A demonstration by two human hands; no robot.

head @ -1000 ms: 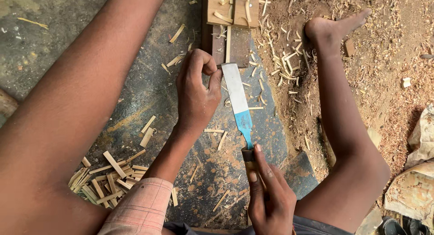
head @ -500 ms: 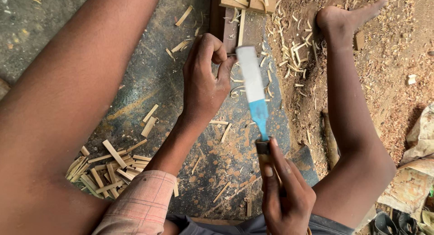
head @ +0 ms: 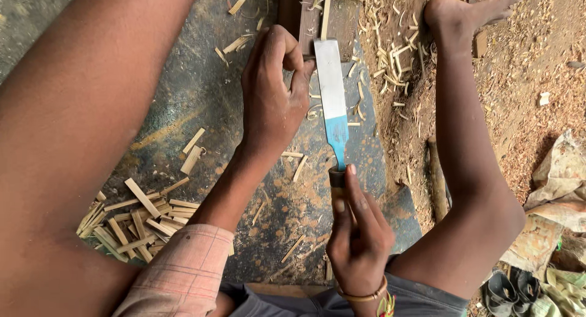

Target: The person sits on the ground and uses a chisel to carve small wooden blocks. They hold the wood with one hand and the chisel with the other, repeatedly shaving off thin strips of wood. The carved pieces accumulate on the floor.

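Observation:
My right hand (head: 359,237) grips the wooden handle of a broad knife (head: 332,100) whose flat steel blade, blue near the handle, points away from me. My left hand (head: 273,91) is closed just left of the blade's far end, fingers pinched on a small wooden piece that is mostly hidden, against a dark wooden block (head: 292,12). Both hands are over a dark, rust-stained mat (head: 183,91) on the ground.
A heap of short split bamboo sticks (head: 137,222) lies at the lower left by my left leg. My right leg and bare foot (head: 464,12) stretch along sandy ground strewn with wood chips (head: 390,54). Crumpled sacks and sandals (head: 549,244) sit at the right edge.
The knife and both hands have shifted slightly away from me and to the right in view; the blade tip now sits beside my left fingers near the block.

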